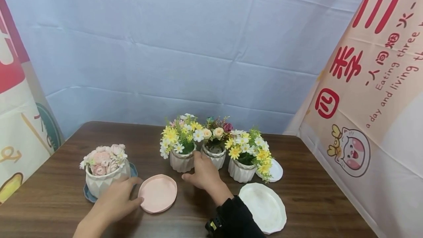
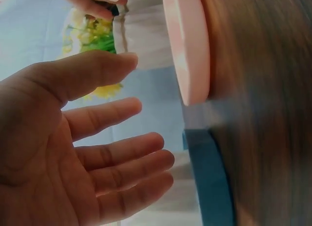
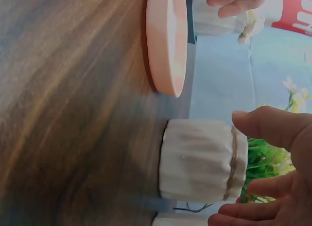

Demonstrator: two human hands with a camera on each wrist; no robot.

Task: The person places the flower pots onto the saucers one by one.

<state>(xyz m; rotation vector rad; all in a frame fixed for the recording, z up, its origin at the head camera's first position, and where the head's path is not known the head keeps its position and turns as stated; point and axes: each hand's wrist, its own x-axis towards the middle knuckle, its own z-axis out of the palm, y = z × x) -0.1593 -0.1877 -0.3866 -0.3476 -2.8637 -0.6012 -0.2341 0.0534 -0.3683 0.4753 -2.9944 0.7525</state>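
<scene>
My left hand (image 1: 115, 197) has its fingers spread between a pot of pale pink flowers (image 1: 104, 157) and a pink saucer (image 1: 158, 194). In the left wrist view nothing lies in its palm, and the saucer's edge is beyond the thumb. The pink-flower pot stands on a blue saucer (image 1: 133, 170). Around the near side of a white ribbed pot (image 3: 197, 160) with yellow and white daisies (image 1: 178, 135) reaches my right hand (image 1: 206, 173), thumb on one side near the rim and fingers on the other, loosely extended.
A pot with cream and dark red flowers (image 1: 214, 157) stands right beside the fingers. Another daisy pot (image 1: 241, 172) is to its right, with a small white saucer (image 1: 277, 172) behind it. A larger white saucer (image 1: 264, 208) lies by the right sleeve. Cloth hangs behind the table.
</scene>
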